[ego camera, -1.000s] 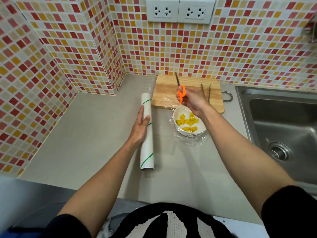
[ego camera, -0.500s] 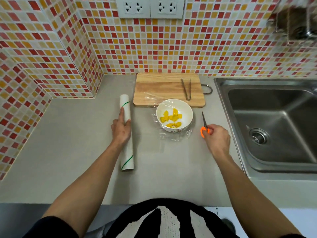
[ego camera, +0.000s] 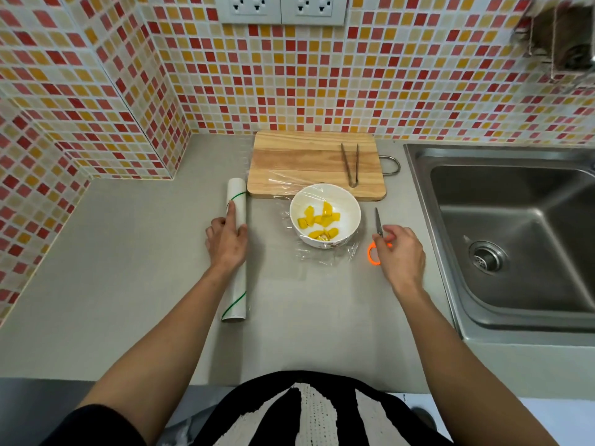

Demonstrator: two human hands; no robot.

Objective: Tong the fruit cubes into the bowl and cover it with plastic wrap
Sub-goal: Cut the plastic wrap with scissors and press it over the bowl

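Setting the scissors (ego camera: pixel 376 243) flat beside the bowl (ego camera: pixel 325 215), the right hand (ego camera: pixel 399 252) should loosen its pinch gently (blades pointing away); left hand (ego camera: pixel 227 241) rests flat-fingered on the wrap roll (ego camera: pixel 236 255).

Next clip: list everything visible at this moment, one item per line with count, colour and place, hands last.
bowl: one, white, on the counter in front of the cutting board
fruit cubes: several, yellow, inside the bowl
plastic wrap sheet: one, clear, over and around the bowl
wrap roll: one, white with green lines, left of the bowl
cutting board: one, wooden, at the back wall
tongs: one, metal, on the board's right side
scissors: one, orange-handled, right of the bowl
sink: one, steel, far right
outlets: two, white, on the tiled wall
left hand: rests on the wrap roll
right hand: on the scissors' handle
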